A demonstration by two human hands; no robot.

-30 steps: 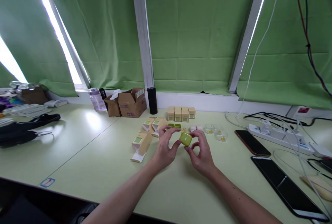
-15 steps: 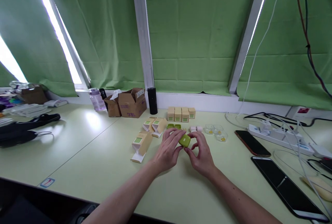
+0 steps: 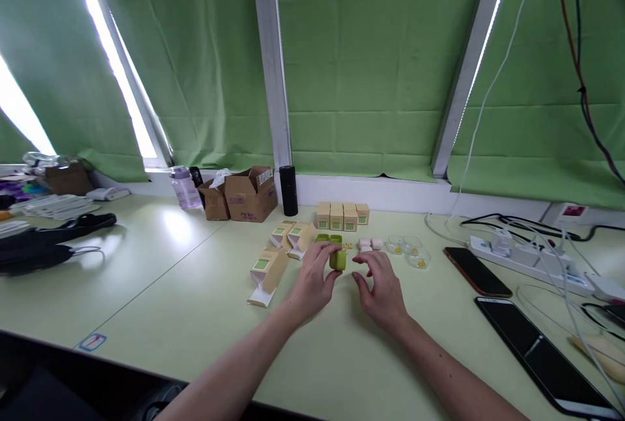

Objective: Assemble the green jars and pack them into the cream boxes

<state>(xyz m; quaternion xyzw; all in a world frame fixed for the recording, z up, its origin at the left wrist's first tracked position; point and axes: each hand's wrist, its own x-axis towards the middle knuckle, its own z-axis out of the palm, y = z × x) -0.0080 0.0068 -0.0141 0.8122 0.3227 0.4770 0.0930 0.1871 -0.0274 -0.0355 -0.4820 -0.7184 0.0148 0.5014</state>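
My left hand (image 3: 315, 274) pinches a small rounded green case (image 3: 337, 259) between thumb and fingers above the table, turned on its side. Just right of it, my right hand (image 3: 381, 287) has its thumb and index finger apart, with nothing visible between them. Two more green cases (image 3: 329, 238) lie beyond my left hand. Small pink-white pieces (image 3: 371, 244) and clear round containers with yellow spots (image 3: 408, 249) sit past my right hand. To the left are beige cartons with flaps out (image 3: 269, 271), and several closed beige boxes (image 3: 342, 216) stand in a row at the back.
Cardboard boxes (image 3: 251, 194), a black cylinder (image 3: 288, 190) and a lilac bottle (image 3: 185, 188) stand along the back. On the right lie a phone (image 3: 477, 271), a tablet-like device (image 3: 541, 353) and a power strip (image 3: 527, 259) with tangled cables. Black straps (image 3: 53, 239) lie at the far left.
My right hand has let go of the green case and moved slightly right. The case, held by my left hand alone, has been turned and moved a little left.
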